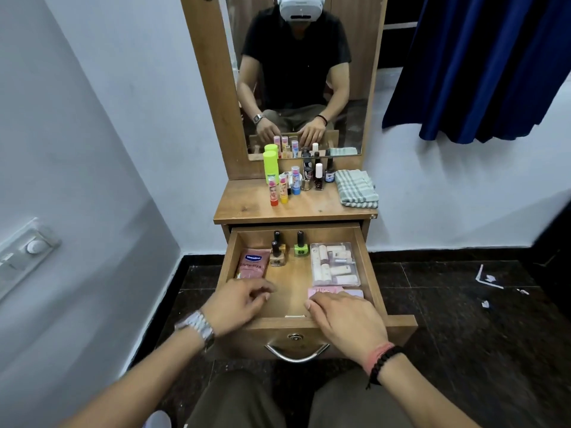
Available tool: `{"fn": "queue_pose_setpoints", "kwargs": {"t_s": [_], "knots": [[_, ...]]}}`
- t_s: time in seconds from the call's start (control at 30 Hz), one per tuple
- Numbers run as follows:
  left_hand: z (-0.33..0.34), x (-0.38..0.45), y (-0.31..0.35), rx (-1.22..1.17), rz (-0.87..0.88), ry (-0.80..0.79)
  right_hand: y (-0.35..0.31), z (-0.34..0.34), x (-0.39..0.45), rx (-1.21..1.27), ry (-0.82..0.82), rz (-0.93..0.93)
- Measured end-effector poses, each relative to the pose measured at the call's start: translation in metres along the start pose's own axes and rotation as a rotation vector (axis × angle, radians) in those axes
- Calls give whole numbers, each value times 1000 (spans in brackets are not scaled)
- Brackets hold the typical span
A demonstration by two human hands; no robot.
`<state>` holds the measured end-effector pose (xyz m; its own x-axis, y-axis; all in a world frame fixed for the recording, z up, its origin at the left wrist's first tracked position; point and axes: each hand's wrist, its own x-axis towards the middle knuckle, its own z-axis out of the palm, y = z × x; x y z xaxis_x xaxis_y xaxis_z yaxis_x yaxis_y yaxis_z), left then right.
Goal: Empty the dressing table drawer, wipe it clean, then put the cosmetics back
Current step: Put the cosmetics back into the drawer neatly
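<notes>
Wooden pull-out drawer (367, 261) stood open, frame centre. Left hand (238, 301) hovered inside, fingers loosely curled, holding nothing. Right hand (346, 319) lay flat on pink packet (352, 292), lower-right of drawer.

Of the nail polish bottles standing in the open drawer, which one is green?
The green nail polish bottle, standing rightmost by the clear plastic box; the other bottles are amber or dark.

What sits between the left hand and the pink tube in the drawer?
Nothing visible. The left hand hovers at the drawer's front left; the pink tube lies flat just beyond its fingers, with bare drawer floor between.
</notes>
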<state>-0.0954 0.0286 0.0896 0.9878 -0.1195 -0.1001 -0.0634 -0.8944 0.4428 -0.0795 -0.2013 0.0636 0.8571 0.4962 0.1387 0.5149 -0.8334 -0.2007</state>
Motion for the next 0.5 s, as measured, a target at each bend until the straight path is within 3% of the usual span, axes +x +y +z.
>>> {"fn": "queue_pose_setpoints", "kwargs": {"t_s": [0.17,0.27,0.5], "knots": [[-69,93,16,21,107,301,2,2,1,31,8,-3],[-109,160,32,153,124,444,3,3,2,70,5,1],[-138,259,17,564,121,263,3,6,4,132,36,15]]}}
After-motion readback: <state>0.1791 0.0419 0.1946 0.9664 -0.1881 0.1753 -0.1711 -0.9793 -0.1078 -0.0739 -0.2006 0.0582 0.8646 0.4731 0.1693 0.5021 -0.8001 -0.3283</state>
